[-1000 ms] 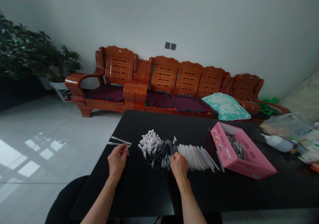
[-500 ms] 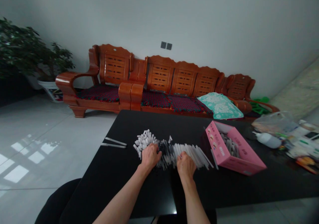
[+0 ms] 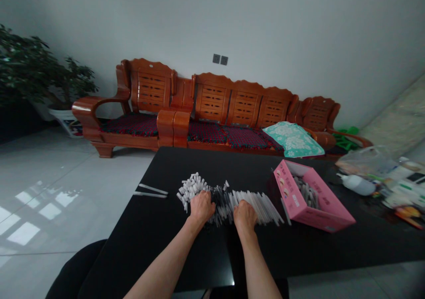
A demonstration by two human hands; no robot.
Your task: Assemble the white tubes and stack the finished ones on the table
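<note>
My left hand (image 3: pixel 202 207) rests with curled fingers between a heap of short white caps (image 3: pixel 191 186) and a band of thin dark and clear pieces (image 3: pixel 219 203). What its fingertips grip is hidden. My right hand (image 3: pixel 245 215) is also closed, its fingers at the left end of a row of slim white tubes (image 3: pixel 267 208). Whether a tube is in that hand cannot be seen. Past the dark pieces a small white piece (image 3: pixel 226 184) sticks up. Two white pen-like sticks (image 3: pixel 151 192) lie apart on the left.
A pink open box (image 3: pixel 318 215) with grey-white tubes inside stands right on the black table (image 3: pixel 186 254). Beside it lies one loose tube (image 3: pixel 286 211). Farther right are a white bottle (image 3: pixel 358 185), a plastic bag (image 3: pixel 365 161) and clutter. A wooden sofa (image 3: pixel 212 97) stands behind.
My right hand has shifted slightly left along the tubes, towards the dark pieces. My left hand has stayed nearly in place, moving only a little.
</note>
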